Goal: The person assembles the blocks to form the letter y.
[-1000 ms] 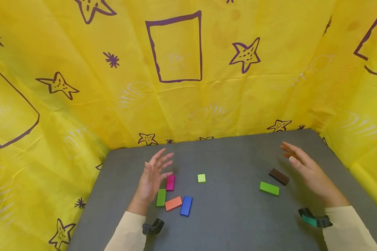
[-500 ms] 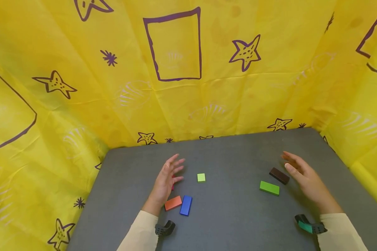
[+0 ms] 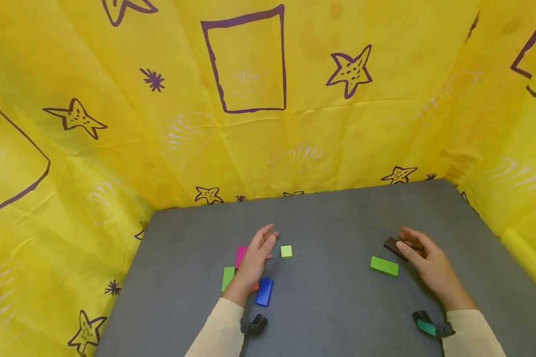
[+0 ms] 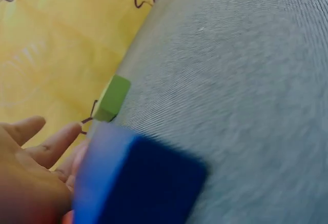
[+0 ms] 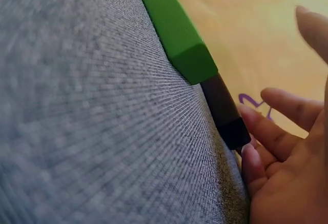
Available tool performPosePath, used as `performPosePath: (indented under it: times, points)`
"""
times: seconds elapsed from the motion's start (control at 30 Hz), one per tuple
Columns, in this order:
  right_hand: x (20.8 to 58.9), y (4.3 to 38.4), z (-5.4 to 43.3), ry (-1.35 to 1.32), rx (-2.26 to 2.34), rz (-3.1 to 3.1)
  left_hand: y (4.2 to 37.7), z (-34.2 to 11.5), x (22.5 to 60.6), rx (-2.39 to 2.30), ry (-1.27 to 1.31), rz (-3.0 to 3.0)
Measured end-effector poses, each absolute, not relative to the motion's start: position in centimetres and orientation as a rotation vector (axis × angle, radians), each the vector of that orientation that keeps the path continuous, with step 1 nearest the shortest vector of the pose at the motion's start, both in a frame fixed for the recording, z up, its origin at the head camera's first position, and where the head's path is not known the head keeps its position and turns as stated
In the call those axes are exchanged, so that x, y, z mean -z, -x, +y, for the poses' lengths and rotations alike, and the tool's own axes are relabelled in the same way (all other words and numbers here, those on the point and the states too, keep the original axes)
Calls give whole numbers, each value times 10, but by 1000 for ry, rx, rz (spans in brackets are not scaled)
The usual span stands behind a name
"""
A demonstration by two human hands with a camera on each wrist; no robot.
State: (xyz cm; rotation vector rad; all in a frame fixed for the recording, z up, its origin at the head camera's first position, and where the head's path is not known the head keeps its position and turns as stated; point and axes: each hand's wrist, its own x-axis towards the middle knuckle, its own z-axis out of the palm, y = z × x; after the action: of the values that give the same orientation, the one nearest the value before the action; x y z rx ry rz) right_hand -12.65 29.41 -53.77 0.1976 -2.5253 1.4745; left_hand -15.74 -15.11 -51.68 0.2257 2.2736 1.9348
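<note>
In the head view my left hand [image 3: 254, 260] hovers just left of a light green cube [image 3: 286, 252], fingers loosely bent and nothing held. A blue block [image 3: 264, 292] lies below that hand and looms large in the left wrist view. My right hand [image 3: 429, 263] reaches over a dark brown block [image 3: 393, 247], hiding part of it. In the right wrist view the fingers [image 5: 274, 137] are beside the brown block's [image 5: 221, 101] near end, with the thumb held away. Beside the brown block lies a bright green block [image 3: 384, 267].
A pink block [image 3: 241, 256] and a green block [image 3: 228, 279] lie left of my left hand. An orange block is mostly hidden under that wrist. The grey table [image 3: 330, 307] is bordered by a yellow patterned cloth [image 3: 312, 134] at the back and sides.
My left hand has moved right, across the pink and orange blocks toward the light green cube. My right hand has shifted left and nearer to me, down to the brown block. The blocks stay put.
</note>
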Motion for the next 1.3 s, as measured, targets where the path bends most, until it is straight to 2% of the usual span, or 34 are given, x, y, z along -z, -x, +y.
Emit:
performPosePath:
  times: [0.27,0.6,1.3]
  points:
    - [540,124,291,-149,-1379,-2591,155,-141,528,-1750,-192,2456]
    - [545,128,290,-155,-1195,-2630,153,-130,533,-1399,-305,2831]
    - [545,127,283,-146,-1037,-2629,150,-128,536,-1502,-330,2898]
